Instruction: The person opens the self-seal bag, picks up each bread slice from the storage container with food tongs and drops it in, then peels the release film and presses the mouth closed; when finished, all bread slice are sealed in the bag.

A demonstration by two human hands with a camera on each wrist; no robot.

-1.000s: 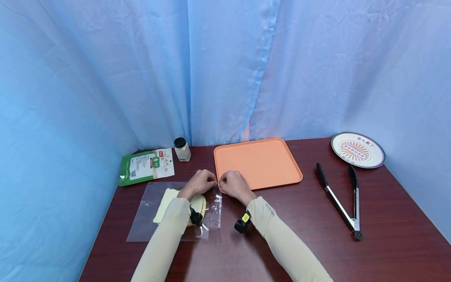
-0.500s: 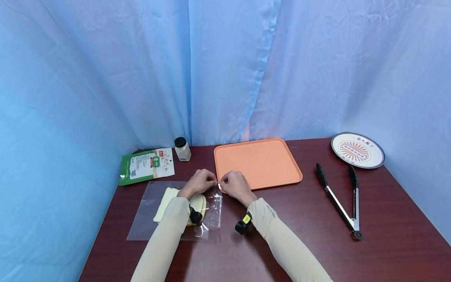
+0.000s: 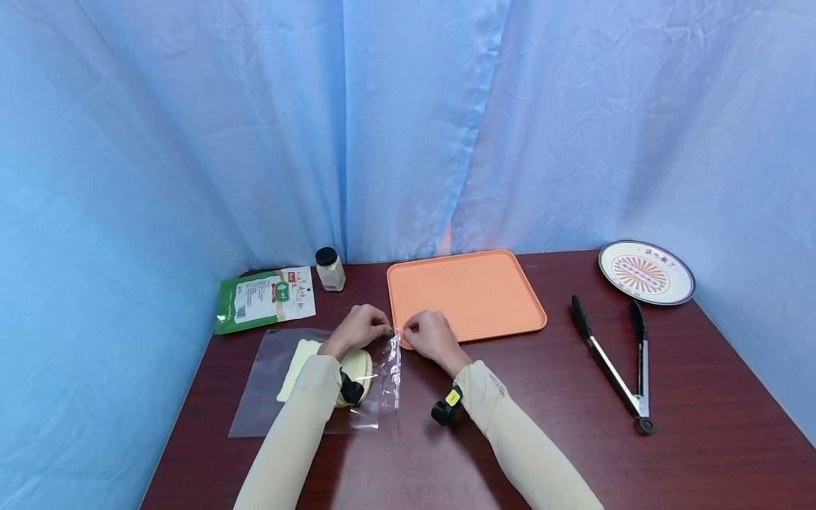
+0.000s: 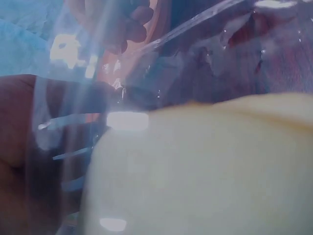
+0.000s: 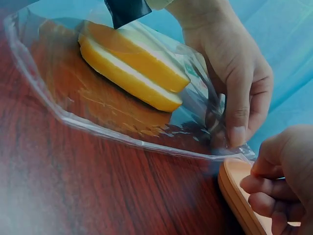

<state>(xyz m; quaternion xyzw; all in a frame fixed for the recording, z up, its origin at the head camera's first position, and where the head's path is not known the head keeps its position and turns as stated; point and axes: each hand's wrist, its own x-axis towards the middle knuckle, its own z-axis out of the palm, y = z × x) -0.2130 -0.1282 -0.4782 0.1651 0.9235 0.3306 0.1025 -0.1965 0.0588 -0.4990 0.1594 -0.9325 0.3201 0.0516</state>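
A clear plastic bag [image 3: 260, 397] lies on the table with slices of bread [image 3: 297, 370] inside, pale with browned crust. My left hand [image 3: 358, 329] reaches across the bag and pinches its far right corner between thumb and fingers, bunching the film there. Beside it, the thumb and fingertips of my right hand [image 3: 433, 337] pinch the tip of the same corner, over the near left corner of an orange tray [image 3: 468, 294]. Seen from the right wrist, the bag's open-looking edge [image 5: 137, 143] runs to both hands; whether it is sealed I cannot tell. In the left wrist view, bread and glare fill much of the frame.
Behind the bag are a green and white packet [image 3: 264, 300] and a black-capped jar [image 3: 330, 270]. Metal tongs [image 3: 617, 375] with black tips lie spread at the right. A patterned plate [image 3: 647, 273] sits at the far right, by the blue curtain [image 3: 408, 127].
My right hand has shifted slightly to the right, and its wrist a little more. The left hand has barely moved, still pinching the bag's corner. The bread stays in place.
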